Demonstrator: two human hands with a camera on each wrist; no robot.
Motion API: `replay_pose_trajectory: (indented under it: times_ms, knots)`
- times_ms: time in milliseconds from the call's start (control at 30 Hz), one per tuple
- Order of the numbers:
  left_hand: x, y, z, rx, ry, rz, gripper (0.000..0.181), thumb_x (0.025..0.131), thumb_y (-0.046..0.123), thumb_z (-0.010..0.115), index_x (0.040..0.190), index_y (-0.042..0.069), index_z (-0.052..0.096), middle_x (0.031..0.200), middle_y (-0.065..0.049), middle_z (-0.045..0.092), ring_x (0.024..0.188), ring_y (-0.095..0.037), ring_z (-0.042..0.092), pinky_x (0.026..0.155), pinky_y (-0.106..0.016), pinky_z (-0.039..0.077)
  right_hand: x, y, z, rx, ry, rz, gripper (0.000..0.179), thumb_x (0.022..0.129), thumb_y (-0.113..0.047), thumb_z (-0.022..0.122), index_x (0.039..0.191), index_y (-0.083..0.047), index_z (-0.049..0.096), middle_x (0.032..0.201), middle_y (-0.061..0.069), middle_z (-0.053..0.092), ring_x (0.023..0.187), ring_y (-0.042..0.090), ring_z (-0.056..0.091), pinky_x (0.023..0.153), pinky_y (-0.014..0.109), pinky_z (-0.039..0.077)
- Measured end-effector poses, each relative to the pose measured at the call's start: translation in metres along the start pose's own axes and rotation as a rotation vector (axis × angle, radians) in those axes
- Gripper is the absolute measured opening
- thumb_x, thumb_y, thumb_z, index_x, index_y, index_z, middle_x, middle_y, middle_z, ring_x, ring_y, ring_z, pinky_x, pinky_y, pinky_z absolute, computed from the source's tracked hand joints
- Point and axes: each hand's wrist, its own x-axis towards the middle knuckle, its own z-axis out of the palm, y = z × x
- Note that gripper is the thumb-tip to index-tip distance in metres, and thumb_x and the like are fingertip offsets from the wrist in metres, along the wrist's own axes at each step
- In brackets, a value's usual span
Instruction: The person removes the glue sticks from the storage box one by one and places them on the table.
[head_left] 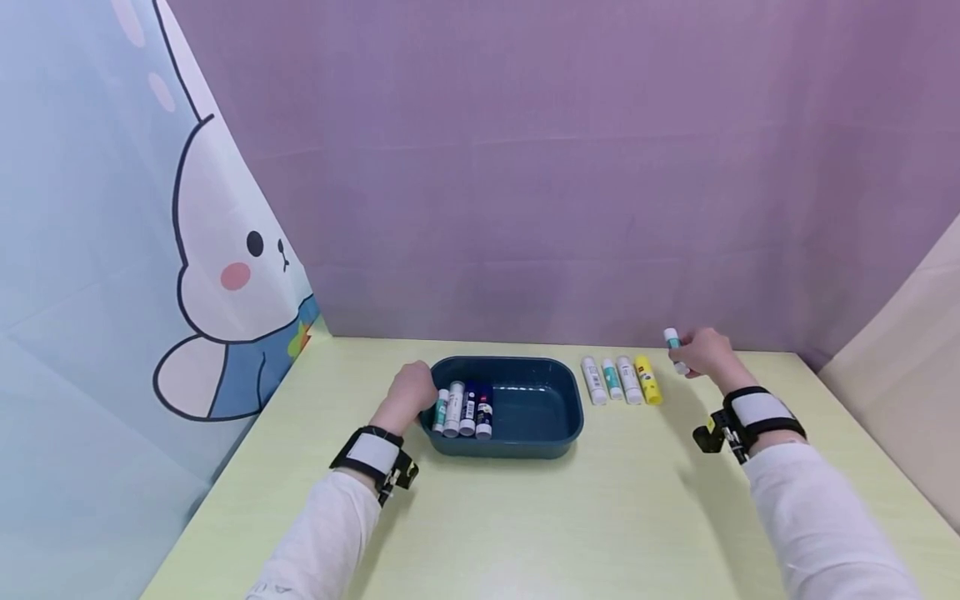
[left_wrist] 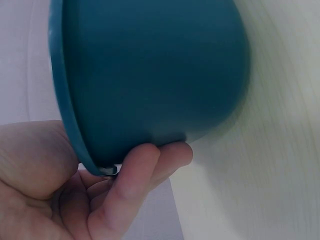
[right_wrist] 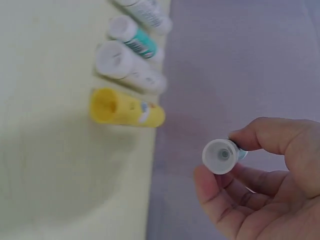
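Observation:
A dark blue plastic basin (head_left: 532, 448) stands on the table. My left hand (head_left: 413, 389) grips its left end, thumb on one side of the rim and fingers against the outer wall (left_wrist: 150, 75). Inside, at the left, several glue sticks lie side by side, among them a white one (head_left: 453, 408) and a dark blue one (head_left: 484, 417). My right hand (head_left: 708, 353) pinches a white and teal glue stick (head_left: 671, 337) above the table, right of a row; its hollow white end (right_wrist: 220, 156) faces the right wrist camera.
The row right of the basin holds a white glue stick (head_left: 593, 381), a teal one (head_left: 612, 379), another white one (head_left: 628, 381) and a yellow one (head_left: 648, 381). Behind the pale table (head_left: 525, 533) hangs a purple curtain (head_left: 525, 183); a rabbit-print cloth (head_left: 82, 333) hangs at left.

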Motion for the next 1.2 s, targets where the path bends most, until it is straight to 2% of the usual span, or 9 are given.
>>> replay_pose_trajectory:
  times_ms: [200,333,600,833,1200]
  knots:
    - [0.000,0.000,-0.001,-0.001,0.001,-0.002,0.028,0.088,0.001,0.056,0.113,-0.012,0.053,0.107,-0.027,0.061,0.046,-0.023,0.061,0.035,-0.025,0.050,0.005,0.011,0.011,0.012,0.005,0.020,0.049,0.090,-0.013,0.056,0.124,0.019,0.044,0.109,0.032,0.054,0.082,0.028,0.063,0.070,0.034,0.060]
    - [0.000,-0.001,0.000,0.000,0.001,-0.003,0.028,0.088,0.001,0.056,0.113,-0.012,0.054,0.107,-0.027,0.061,0.046,-0.023,0.061,0.035,-0.025,0.050,0.009,0.019,0.019,0.009,0.009,0.021,0.051,0.089,-0.013,0.056,0.125,0.020,0.042,0.109,0.033,0.054,0.081,0.028,0.063,0.068,0.032,0.060]
    - [0.000,-0.001,0.000,-0.007,-0.005,-0.012,0.028,0.088,0.001,0.056,0.113,-0.011,0.053,0.106,-0.027,0.061,0.047,-0.023,0.061,0.035,-0.025,0.050,0.014,0.033,0.036,-0.035,0.007,0.031,0.048,0.088,-0.012,0.056,0.121,0.022,0.046,0.111,0.037,0.053,0.070,0.022,0.064,0.061,0.028,0.059]
    - [-0.001,0.001,-0.001,-0.009,-0.011,-0.021,0.028,0.089,0.001,0.056,0.114,-0.011,0.053,0.107,-0.027,0.061,0.045,-0.022,0.061,0.035,-0.025,0.051,0.012,0.038,0.046,-0.067,0.036,0.052,0.046,0.089,-0.013,0.056,0.118,0.022,0.048,0.113,0.038,0.053,0.066,0.021,0.065,0.060,0.030,0.059]
    - [0.002,-0.002,0.001,-0.012,-0.003,-0.009,0.026,0.088,0.000,0.055,0.111,-0.011,0.054,0.105,-0.027,0.061,0.043,-0.021,0.060,0.035,-0.025,0.050,0.012,0.044,0.055,-0.037,0.027,0.080,0.042,0.090,-0.010,0.054,0.118,0.021,0.048,0.109,0.036,0.055,0.069,0.021,0.063,0.057,0.027,0.057]
